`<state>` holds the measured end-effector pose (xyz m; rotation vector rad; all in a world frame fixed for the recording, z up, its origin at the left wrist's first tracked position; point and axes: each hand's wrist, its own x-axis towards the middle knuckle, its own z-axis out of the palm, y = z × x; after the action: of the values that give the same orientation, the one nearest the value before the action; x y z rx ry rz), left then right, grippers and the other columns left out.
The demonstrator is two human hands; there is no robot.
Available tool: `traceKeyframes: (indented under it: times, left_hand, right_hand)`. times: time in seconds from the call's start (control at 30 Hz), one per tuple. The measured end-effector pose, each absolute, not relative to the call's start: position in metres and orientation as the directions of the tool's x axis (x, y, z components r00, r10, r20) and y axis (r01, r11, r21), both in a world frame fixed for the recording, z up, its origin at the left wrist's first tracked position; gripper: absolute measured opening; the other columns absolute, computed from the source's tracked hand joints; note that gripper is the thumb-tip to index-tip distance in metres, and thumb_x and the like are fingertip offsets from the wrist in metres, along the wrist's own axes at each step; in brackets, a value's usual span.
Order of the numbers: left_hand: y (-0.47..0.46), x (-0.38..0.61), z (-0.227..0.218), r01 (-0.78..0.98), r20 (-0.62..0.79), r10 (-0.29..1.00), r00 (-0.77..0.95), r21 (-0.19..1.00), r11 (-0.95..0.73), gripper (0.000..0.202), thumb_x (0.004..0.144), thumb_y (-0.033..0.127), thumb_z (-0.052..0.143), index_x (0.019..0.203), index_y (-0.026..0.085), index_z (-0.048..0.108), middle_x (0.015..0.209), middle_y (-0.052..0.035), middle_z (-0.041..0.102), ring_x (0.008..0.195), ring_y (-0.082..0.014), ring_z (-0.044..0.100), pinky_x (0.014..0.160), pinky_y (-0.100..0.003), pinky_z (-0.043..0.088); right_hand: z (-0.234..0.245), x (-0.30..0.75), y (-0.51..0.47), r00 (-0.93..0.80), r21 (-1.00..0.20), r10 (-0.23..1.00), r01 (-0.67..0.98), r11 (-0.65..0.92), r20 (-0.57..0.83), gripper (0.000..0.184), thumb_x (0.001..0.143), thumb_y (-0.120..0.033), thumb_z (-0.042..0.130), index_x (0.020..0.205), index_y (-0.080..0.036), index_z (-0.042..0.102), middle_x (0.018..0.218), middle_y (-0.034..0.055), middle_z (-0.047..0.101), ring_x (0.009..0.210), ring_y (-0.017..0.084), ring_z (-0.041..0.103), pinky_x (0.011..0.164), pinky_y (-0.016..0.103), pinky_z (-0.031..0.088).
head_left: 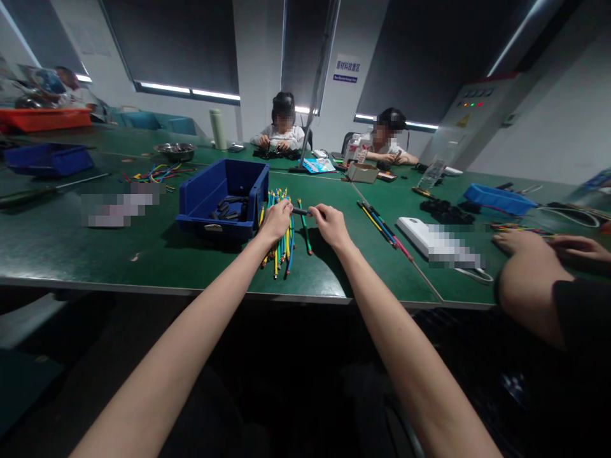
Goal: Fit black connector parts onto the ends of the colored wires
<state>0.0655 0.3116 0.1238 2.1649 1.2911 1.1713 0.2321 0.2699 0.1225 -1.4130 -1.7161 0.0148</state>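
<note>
**Dark tube (300,211) caught at both ends!**

And there it is, just above the green tabletop (153,264): left hand (275,221) clamped on one end of the tube, right hand (331,224) pinching the other, the hands apart with the tube's middle showing between. Below the left hand, a heap of colored wires (281,249); just right of it, one green wire (306,235). Over to the left, a blue bin (203,187) holds dark pieces (231,208).

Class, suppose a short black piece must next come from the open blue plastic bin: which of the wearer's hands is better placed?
Probably the left hand: it is beside the open blue plastic bin, while the right hand is farther away. Both seem to pinch a slim dark tube.
</note>
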Motion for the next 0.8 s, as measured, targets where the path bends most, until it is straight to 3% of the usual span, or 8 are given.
traceKeyframes:
  times: [0.13,0.27,0.37,0.6,0.8]
  left_hand:
    - [0.311,0.066,0.123,0.529,0.454,0.842,0.292,0.657,-0.538,0.026,0.091,0.028,0.039,0.069,0.022,0.052,0.064,0.0007,0.058,0.063,-0.0152,0.053,0.059,-0.025,0.033]
    - [0.309,0.067,0.123,0.532,0.449,0.834,0.319,0.644,-0.55,0.028,0.092,0.029,0.038,0.071,0.021,0.055,0.065,0.0005,0.058,0.064,-0.0145,0.051,0.06,-0.025,0.033]
    - [0.31,0.067,0.122,0.571,0.444,0.832,0.333,0.607,-0.552,0.03,0.091,0.03,0.039,0.071,0.02,0.058,0.065,-0.0004,0.058,0.065,-0.015,0.051,0.062,-0.026,0.032]
    - [0.314,0.067,0.116,0.601,0.438,0.822,0.364,0.564,-0.566,0.032,0.09,0.034,0.041,0.074,0.02,0.065,0.068,-0.0024,0.062,0.071,-0.0172,0.054,0.066,-0.027,0.036]
    - [0.312,0.067,0.121,0.599,0.436,0.845,0.309,0.601,-0.529,0.032,0.093,0.032,0.038,0.077,0.018,0.063,0.075,-0.0041,0.066,0.075,-0.0177,0.058,0.069,-0.027,0.04]
  right_hand:
    - [0.123,0.236,0.273,0.164,-0.663,0.828,0.69,0.292,0.536,0.037,0.085,-0.048,0.05,0.07,-0.019,0.067,0.057,-0.0008,0.057,0.056,0.014,0.049,0.056,0.026,0.033]
    - [0.121,0.238,0.273,0.207,-0.717,0.855,0.655,0.241,0.476,0.04,0.084,-0.05,0.049,0.068,-0.017,0.065,0.057,-0.0014,0.057,0.056,0.013,0.048,0.056,0.024,0.033]
    - [0.121,0.238,0.272,0.26,-0.673,0.852,0.727,0.138,0.455,0.039,0.087,-0.047,0.047,0.069,-0.017,0.065,0.06,-0.0001,0.06,0.059,0.013,0.051,0.058,0.024,0.033]
    - [0.121,0.241,0.269,0.357,-0.435,0.802,0.89,-0.137,0.479,0.035,0.093,-0.037,0.041,0.079,-0.018,0.067,0.078,0.0093,0.069,0.075,0.02,0.06,0.067,0.028,0.035]
    - [0.121,0.244,0.267,0.422,-0.409,0.794,0.88,-0.243,0.438,0.043,0.097,-0.04,0.032,0.08,-0.019,0.066,0.083,0.0125,0.069,0.077,0.023,0.06,0.069,0.031,0.036]
